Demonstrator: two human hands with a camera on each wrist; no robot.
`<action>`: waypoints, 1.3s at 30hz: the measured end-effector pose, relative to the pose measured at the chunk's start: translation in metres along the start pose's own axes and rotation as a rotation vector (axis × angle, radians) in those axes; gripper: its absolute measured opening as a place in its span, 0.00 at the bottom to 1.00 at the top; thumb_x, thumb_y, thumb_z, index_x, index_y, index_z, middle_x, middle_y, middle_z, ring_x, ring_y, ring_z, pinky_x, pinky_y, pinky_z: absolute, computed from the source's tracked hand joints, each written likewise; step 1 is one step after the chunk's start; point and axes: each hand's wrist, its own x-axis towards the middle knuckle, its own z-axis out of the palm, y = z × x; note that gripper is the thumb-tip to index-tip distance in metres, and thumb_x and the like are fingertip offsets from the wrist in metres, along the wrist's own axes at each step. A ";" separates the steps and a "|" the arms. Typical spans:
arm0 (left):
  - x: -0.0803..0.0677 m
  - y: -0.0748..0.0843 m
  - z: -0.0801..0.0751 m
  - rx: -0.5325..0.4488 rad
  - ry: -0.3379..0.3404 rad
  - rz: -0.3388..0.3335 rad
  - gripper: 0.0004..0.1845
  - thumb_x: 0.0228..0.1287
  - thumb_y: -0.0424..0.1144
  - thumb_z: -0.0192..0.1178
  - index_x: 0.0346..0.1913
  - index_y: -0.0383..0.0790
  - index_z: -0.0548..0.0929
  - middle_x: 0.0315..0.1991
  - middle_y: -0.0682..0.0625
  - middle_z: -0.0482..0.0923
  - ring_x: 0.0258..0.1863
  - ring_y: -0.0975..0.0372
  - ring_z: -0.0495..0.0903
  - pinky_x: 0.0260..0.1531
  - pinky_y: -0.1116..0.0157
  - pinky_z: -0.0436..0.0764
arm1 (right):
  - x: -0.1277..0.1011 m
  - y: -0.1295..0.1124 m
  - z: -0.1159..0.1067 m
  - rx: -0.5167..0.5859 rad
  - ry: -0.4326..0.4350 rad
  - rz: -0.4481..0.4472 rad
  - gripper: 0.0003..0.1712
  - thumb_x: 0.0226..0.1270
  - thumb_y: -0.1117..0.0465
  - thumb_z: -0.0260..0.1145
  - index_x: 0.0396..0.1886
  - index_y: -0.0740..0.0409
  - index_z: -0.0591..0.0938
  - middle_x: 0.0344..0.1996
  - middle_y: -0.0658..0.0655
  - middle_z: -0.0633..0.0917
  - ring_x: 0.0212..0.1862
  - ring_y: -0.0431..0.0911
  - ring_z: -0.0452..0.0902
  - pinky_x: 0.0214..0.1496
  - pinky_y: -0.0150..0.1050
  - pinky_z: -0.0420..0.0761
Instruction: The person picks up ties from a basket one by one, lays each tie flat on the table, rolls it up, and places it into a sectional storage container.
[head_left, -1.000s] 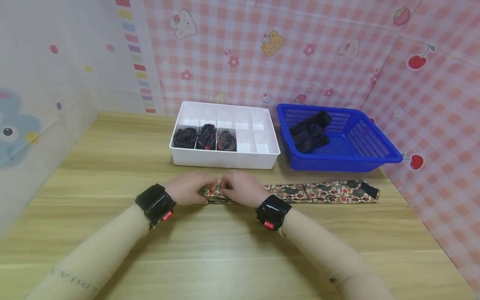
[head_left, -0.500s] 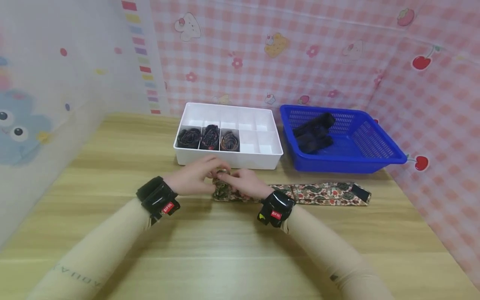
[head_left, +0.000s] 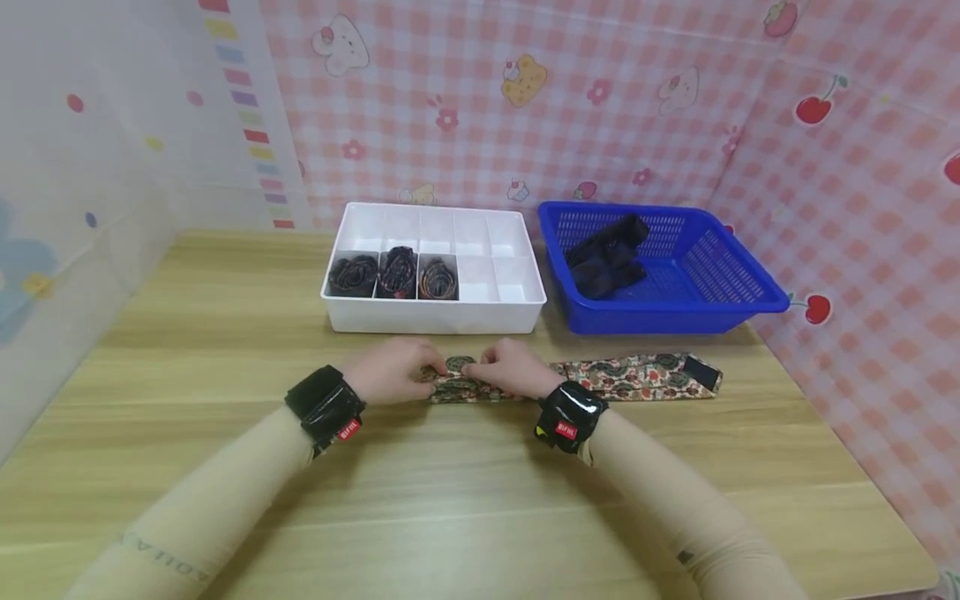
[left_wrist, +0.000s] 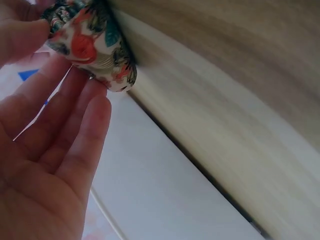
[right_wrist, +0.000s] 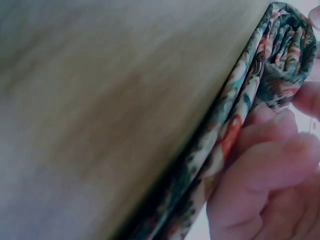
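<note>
A floral patterned tie lies flat on the wooden table, its left end wound into a small roll. My left hand pinches the roll from the left, and my right hand grips it from the right. In the left wrist view my fingers lie under the roll with the thumb on top. Seen from the right wrist, curled fingers press the folded tie just below its spiral end.
Just behind my hands, a white divided box holds three rolled ties in its front-left compartments. To its right, a blue basket contains dark ties. Patterned walls enclose the table on the left, back and right.
The roll was lifted slightly half a second ago and now sits low on the table. It has travelled right, and the flat part of the tie is shorter.
</note>
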 end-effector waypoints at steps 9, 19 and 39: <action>-0.004 -0.003 0.007 0.040 -0.017 -0.030 0.19 0.48 0.38 0.73 0.44 0.43 0.81 0.35 0.51 0.78 0.31 0.61 0.75 0.38 0.59 0.77 | 0.003 -0.005 0.008 0.048 0.024 -0.065 0.13 0.63 0.59 0.67 0.24 0.55 0.72 0.17 0.48 0.71 0.16 0.40 0.68 0.18 0.33 0.74; -0.039 -0.012 -0.007 -0.025 -0.022 -0.123 0.20 0.46 0.31 0.69 0.45 0.43 0.78 0.36 0.52 0.78 0.28 0.63 0.73 0.32 0.62 0.77 | 0.010 -0.032 0.028 0.208 -0.030 -0.041 0.14 0.67 0.54 0.64 0.27 0.59 0.78 0.19 0.55 0.80 0.19 0.43 0.77 0.18 0.39 0.80; 0.002 0.012 -0.013 -0.472 0.045 0.062 0.20 0.58 0.25 0.58 0.55 0.31 0.74 0.50 0.42 0.78 0.49 0.54 0.79 0.50 0.61 0.78 | -0.011 -0.012 0.005 0.310 -0.144 0.015 0.29 0.67 0.40 0.59 0.19 0.61 0.76 0.14 0.52 0.74 0.10 0.40 0.62 0.12 0.32 0.66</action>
